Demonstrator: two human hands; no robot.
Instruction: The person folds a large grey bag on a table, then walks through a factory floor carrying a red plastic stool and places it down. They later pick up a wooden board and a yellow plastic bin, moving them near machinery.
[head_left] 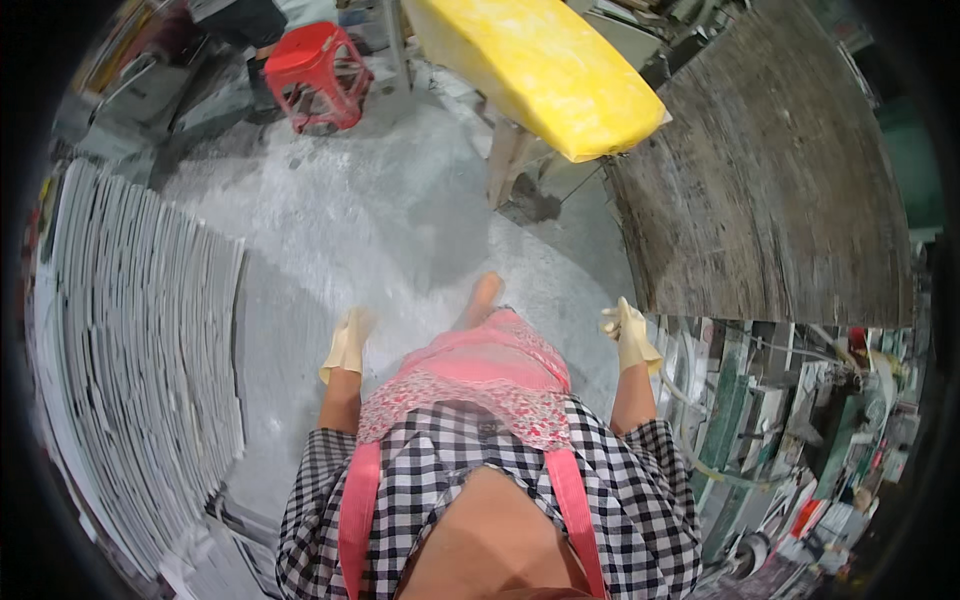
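Both my hands wear cream rubber gloves and hang at my sides, over the grey floor. My left hand (349, 340) is smeared by motion; no object shows in it, and its fingers are hard to make out. It is nearest to the tall stack of thin sheets or slabs (140, 340) on the left. On the other side, my right hand (630, 337) has loosely bent fingers, somewhat apart, with nothing seen in them. It hangs close to the lower left corner of a large brown wood-grain board (770, 190), without visibly touching it.
Ahead, a long yellow-covered block (545, 75) rests on a support above the floor (390, 200). A red plastic stool (318, 75) stands at the far left. Stacked slabs and offcuts (760, 430) crowd the right side, with a pale hose (690, 400) looping beside them.
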